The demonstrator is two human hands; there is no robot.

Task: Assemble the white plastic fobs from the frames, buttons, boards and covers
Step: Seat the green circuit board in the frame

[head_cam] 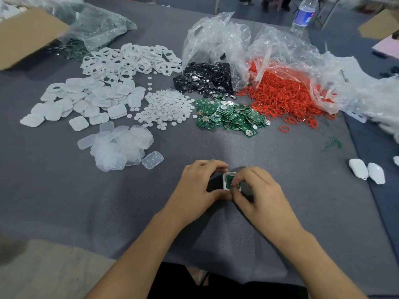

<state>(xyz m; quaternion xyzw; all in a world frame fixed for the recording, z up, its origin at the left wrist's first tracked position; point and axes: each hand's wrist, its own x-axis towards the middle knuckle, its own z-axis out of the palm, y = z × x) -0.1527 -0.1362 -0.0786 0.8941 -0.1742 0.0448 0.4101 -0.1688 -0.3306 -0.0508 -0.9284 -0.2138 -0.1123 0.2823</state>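
While both forearms reach in from the near edge of the grey table [280, 147], the left hand [199, 186] and right hand [257, 190] meet over a white fob [229, 182] with a green board in it. Left thumb and curled fingers pinch its side; right fingertips [236, 183] curl onto the board. Heaps of parts lie well beyond.
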